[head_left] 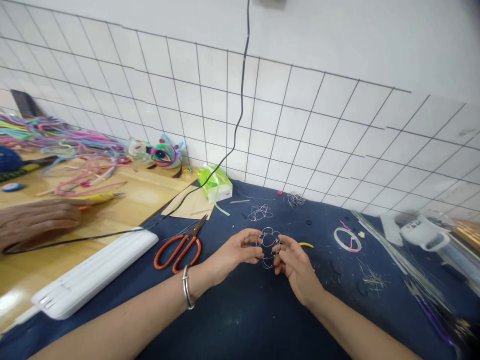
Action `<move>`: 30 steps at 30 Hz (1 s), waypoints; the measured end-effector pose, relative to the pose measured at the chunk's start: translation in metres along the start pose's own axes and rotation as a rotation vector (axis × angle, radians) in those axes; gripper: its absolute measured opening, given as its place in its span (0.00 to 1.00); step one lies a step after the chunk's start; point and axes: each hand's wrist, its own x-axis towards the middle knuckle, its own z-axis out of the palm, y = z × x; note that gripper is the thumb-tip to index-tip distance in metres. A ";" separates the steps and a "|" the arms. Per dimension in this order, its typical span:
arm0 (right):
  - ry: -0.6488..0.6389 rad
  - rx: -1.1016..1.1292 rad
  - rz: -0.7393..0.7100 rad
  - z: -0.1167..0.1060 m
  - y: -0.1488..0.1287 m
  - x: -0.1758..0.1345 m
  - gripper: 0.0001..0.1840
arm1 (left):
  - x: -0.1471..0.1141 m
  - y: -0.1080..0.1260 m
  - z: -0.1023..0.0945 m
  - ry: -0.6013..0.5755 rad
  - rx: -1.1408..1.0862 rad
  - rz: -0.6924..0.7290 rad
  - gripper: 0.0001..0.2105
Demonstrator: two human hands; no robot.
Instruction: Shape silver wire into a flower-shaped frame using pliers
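Observation:
Between my two hands is a bent wire piece [267, 239] made of thin silvery loops, held just above the dark blue cloth. My left hand [242, 248] pinches its left side between thumb and fingers. On the right side, my right hand [291, 260] grips it the same way, fingers bent. Orange-handled scissors [178, 252] lie left of my left hand, blades slightly apart. Beyond my hands rest a loose wire tangle [260, 213] and a second wire tangle [296, 200]. A short yellow strip [306, 245] shows behind my right hand.
At left, another person's hand [41, 220] rests by a yellow tool [101, 197]. A white power strip [97, 270] and black cable [240, 115] lie nearby. A tissue pack [215, 184] stands by the wall. Rightward are a ring roll [347, 240], wire lengths [397, 255], purple-handled pliers [431, 317] and a mug [423, 232].

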 end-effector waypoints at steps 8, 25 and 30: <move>0.009 -0.403 -0.153 0.006 0.006 0.008 0.33 | 0.000 -0.003 0.001 0.030 -0.066 -0.065 0.20; -0.055 -0.499 -0.230 -0.005 0.006 0.001 0.33 | 0.003 -0.005 0.005 0.011 0.034 0.114 0.20; -0.097 -0.410 -0.221 -0.008 0.000 -0.002 0.30 | 0.002 -0.004 0.006 0.012 -0.001 0.105 0.18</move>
